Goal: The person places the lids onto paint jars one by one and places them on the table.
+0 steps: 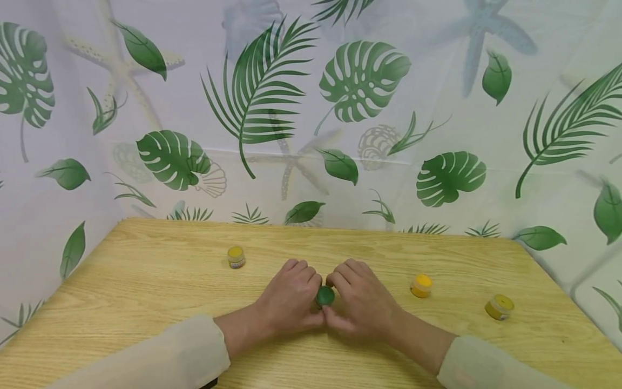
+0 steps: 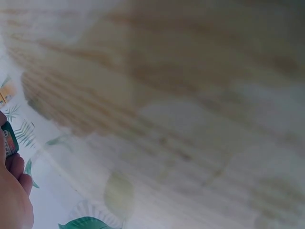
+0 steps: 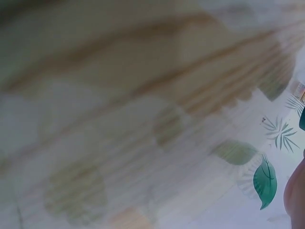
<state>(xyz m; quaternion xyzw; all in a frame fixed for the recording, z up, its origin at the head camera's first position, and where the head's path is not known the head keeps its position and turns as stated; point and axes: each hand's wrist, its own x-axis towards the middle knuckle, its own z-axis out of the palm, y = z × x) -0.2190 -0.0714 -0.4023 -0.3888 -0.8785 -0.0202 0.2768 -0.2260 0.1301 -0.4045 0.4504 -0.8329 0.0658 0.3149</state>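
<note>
A small paint jar with a dark green top (image 1: 325, 295) is between both hands near the middle of the table. My left hand (image 1: 291, 297) grips it from the left side with curled fingers. From the other side my right hand (image 1: 366, 302) pinches it, thumb and fingers bent round it. The thumbs meet just in front of the jar. In the left wrist view, part of the jar's printed label (image 2: 10, 140) shows beside the left hand (image 2: 16, 195). Only a sliver of the right hand (image 3: 296, 195) and a green edge of the jar (image 3: 302, 119) appear in the right wrist view.
On the wooden table (image 1: 160, 270) stand a yellow jar (image 1: 236, 257) at back left, an orange-yellow jar (image 1: 421, 286) right of the hands, and a dull yellow jar (image 1: 499, 307) farther right. A leaf-printed cloth (image 1: 291, 108) hangs behind the table.
</note>
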